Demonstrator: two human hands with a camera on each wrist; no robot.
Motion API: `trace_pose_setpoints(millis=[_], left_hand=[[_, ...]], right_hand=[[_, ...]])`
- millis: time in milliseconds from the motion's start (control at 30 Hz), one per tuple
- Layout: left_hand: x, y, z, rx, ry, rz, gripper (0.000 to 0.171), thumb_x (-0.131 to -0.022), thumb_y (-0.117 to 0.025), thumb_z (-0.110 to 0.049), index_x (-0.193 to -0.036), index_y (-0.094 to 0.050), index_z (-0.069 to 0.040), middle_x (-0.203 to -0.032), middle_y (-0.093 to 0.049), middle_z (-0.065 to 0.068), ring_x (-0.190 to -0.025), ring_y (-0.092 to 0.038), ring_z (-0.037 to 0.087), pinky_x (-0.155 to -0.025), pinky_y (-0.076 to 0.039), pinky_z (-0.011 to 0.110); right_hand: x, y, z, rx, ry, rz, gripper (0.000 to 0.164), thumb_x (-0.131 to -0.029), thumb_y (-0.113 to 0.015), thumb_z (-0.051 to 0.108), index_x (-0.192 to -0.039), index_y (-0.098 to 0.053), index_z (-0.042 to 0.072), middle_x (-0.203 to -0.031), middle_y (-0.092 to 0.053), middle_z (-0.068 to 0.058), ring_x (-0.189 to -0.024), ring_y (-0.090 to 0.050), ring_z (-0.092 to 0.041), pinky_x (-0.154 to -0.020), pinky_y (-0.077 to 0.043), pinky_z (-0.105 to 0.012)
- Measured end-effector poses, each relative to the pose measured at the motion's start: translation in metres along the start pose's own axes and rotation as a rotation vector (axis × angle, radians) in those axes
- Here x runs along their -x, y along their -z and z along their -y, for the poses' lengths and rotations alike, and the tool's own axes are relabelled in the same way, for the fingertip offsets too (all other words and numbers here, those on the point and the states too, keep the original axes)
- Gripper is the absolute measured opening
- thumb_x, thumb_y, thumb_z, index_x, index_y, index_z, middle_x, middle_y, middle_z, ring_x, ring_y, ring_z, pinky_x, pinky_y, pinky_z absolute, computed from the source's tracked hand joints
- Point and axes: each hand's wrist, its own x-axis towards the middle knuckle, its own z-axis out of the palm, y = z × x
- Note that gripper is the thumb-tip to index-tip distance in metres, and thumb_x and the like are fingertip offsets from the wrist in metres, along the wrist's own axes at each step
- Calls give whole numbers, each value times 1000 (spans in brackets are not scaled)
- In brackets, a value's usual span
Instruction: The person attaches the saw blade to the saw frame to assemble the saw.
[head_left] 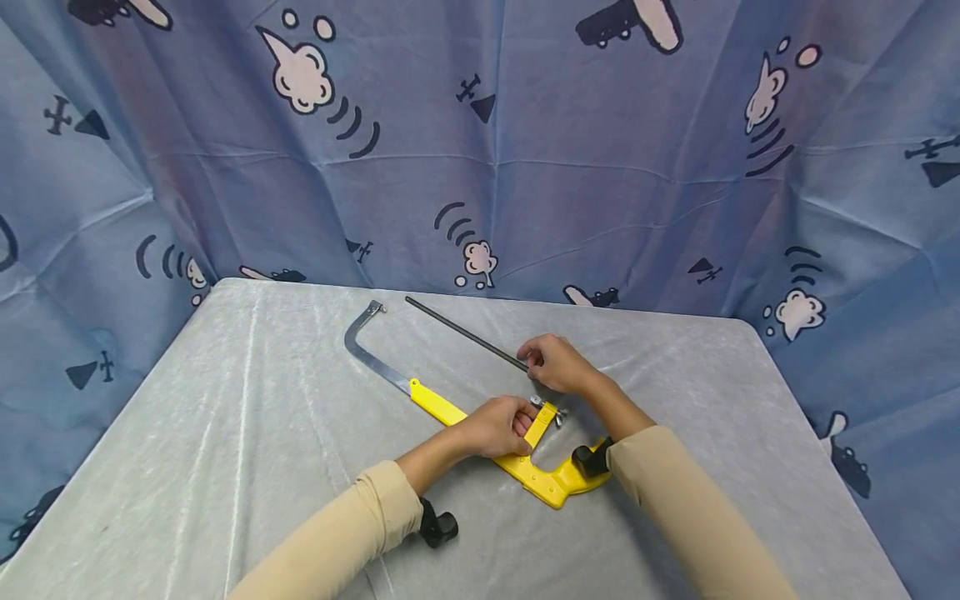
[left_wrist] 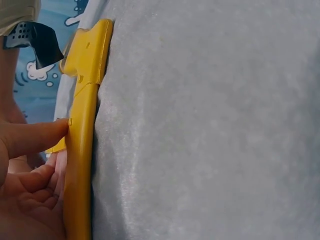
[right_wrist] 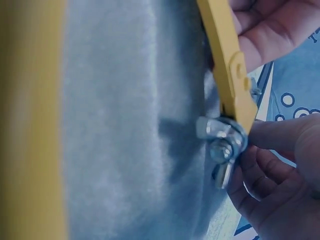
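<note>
A hacksaw frame with yellow body and grey front arm lies diagonally on the table. My left hand grips its yellow bar near the handle end; in the left wrist view the thumb presses the bar and the fingers lie behind it. My right hand pinches the near end of a thin dark hacksaw blade, whose far end points to the back left. That pinched end is covered by the fingers. In the right wrist view a silver wing nut sits on the frame's short arm, beside my right fingers.
A pale grey cloth covers the table. Behind it hangs a blue patterned curtain. Black wrist mounts are strapped at both sleeves, the right one overlapping the saw's yellow handle in the head view.
</note>
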Motion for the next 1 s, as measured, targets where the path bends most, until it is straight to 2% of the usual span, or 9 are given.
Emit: trace_pose_setpoints(millis=[167,400,600,700,1000], left_hand=[[0,0,0,-8,5,-7,39,-78,-80,2,-112,-62,1,-89,-57,0,-81,-52,9,-74,-45,21],[2,0,-1,-17,19,-21,39,-77,-81,1,-113,-63,-1,-88,-58,-1,-80,-53,8,-75,-46,21],[2,0,-1,-13,10,-13,39,-77,-80,2,-112,-63,-1,-89,-58,-1,-81,-52,9,-74,-45,21],[3,0,-1,-8,3,-10,39,-77,-80,2,-112,-63,0,-89,-58,0,-81,-52,8,-74,-45,20],[2,0,-1,7,7,0,39,-78,-80,2,-112,-62,0,-89,-57,0,-81,-52,9,-74,-44,20]], right_hand=[[0,2,1,-17,11,10,22,-88,-59,-8,-107,-70,-5,-81,-64,-7,-73,-54,-17,-70,-45,-30],[1,5,-1,-101,22,56,25,-91,-54,-6,-110,-69,-9,-98,-69,-16,-82,-58,-21,-74,-47,-32],[2,11,-1,-204,-72,142,32,-94,-50,-5,-122,-65,-9,-119,-65,-21,-98,-58,-25,-82,-48,-34],[3,13,1,-254,-119,173,34,-94,-49,-4,-125,-63,-9,-124,-64,-21,-104,-57,-25,-86,-48,-35],[8,16,-1,-350,-158,205,37,-97,-51,3,-131,-60,-4,-127,-62,-18,-100,-55,-21,-82,-46,-31]])
